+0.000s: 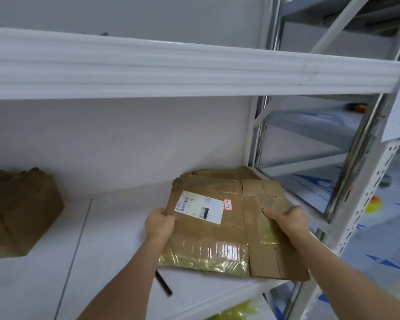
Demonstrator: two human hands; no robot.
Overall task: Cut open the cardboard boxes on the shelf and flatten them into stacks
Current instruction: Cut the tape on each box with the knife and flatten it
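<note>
The left hand point(160, 224) grips the left edge of a flattened cardboard box point(226, 229), fingers curled round the rim just beside the white shipping label point(200, 207). The right hand point(288, 221) clamps the right side of the same sheet, thumb on top near a patch of torn tape. With the hands well apart on opposite edges, the sheet is kept level and under control, which looks like the grip for laying it squarely down onto a pile.

The box is fully collapsed, its flaps spread out and yellowish tape point(204, 256) running across the near edge. A small red-bordered sticker point(228, 204) sits next to the label. Beneath it, further back, another flattened piece of cardboard point(226, 173) shows at the rear, so this sheet seems to be going on top of a stack begun at the right end of the shelf point(116, 239), close to the upright post point(365, 204).

Just under the near left corner of the box, a dark slim tool point(163, 283) lies on the shelf, likely the cutter, set down within reach while both hands are busy; its blade cannot be made out.

At the far left of the shelf stands an uncut box point(19, 211), crumpled at the top and not yet flattened, so by my reckoning the job is partly done with at least that one left.
</note>
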